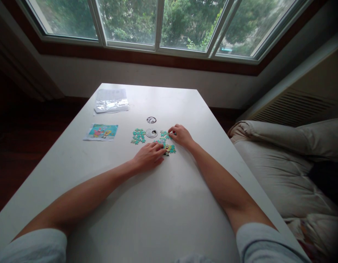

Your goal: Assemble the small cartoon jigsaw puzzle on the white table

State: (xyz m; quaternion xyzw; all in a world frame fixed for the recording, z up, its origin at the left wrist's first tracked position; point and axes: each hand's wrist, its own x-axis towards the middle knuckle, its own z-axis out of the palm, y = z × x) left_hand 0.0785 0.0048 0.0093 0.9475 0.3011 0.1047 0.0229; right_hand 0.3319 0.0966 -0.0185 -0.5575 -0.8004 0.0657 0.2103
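My left hand (149,156) lies flat on the white table, its fingers stretched over the left side of a joined jigsaw section (171,148) with a yellow cartoon figure. Part of that section is hidden under the fingers. Just beyond it, my right hand (182,136) has its thumb and fingertips pinched together on a small puzzle piece, mostly covered by the fingers. Loose teal puzzle pieces (163,133) lie beside those fingertips. Farther left is a cluster of several teal pieces (138,136).
A printed picture sheet (101,132) with cartoon figures lies on the table's left side. Behind it is a clear plastic bag (112,100). Two round metal-looking discs (151,120) are set in the table (158,212). A cushioned sofa (281,175) stands along the right.
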